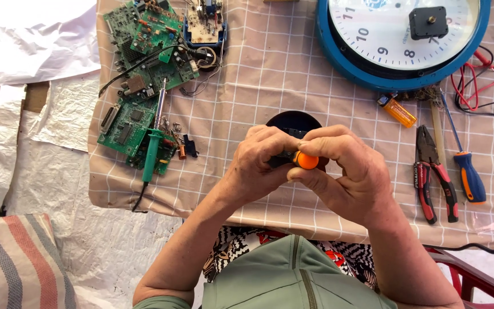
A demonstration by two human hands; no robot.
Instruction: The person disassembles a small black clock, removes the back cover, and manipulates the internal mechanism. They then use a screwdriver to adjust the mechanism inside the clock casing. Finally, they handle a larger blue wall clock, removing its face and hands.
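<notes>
We grip a small black part at frame centre, both hands closed around it with an orange-capped tool.

Past the green soldering iron (152,150) on circuit boards (144,63) at upper left, our left hand (257,163) clamps the black part (286,155) above the checked tabletop (258,74); our right hand (347,169) pinches the orange cap (306,161), wrists bent inward. We judge this mid-fitting, needing a steady twist next. Pliers (433,171) lie right.

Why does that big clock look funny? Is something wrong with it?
Yes, the big blue-rimmed clock looks odd. It lies flat on the checked cloth with no hands on its face, and a black box sits where they should join. Nearby, bare green circuit boards lie piled crookedly with loose wires.
</notes>
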